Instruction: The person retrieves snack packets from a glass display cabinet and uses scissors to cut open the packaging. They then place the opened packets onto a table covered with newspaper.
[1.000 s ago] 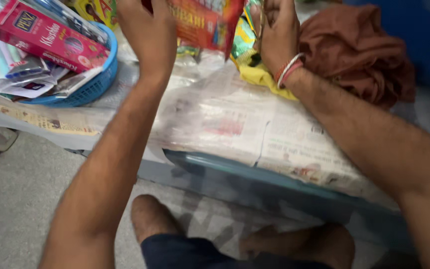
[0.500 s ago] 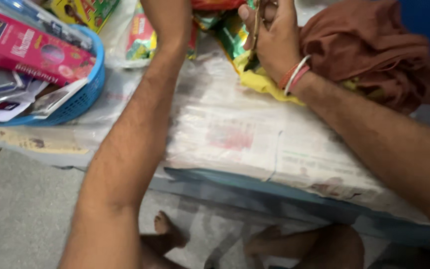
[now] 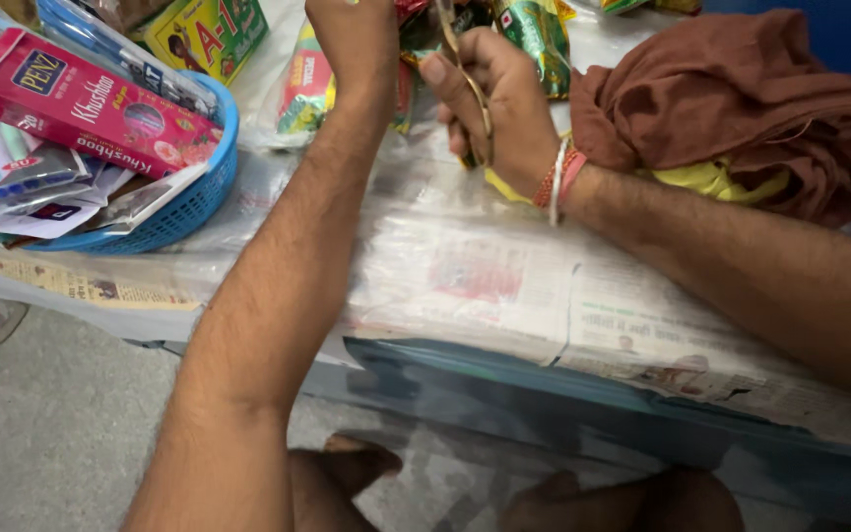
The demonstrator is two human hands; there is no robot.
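Newspaper-covered surface (image 3: 465, 286), blue basket (image 3: 199, 197) at left. My right hand (image 3: 499, 99) clenches scissors (image 3: 470, 89); my left hand (image 3: 352, 44) pinches, I think, a packet strip (image 3: 411, 59), not yet visibly cut.

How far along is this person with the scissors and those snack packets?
Done: nothing on the newspaper-covered table shows a finished step. In hand: the right hand grips what look like scissors beside the colourful packets. The left hand is fisted at the picture's top edge, its hold hidden. Left: probably most of it, since the packets lie bunched together.
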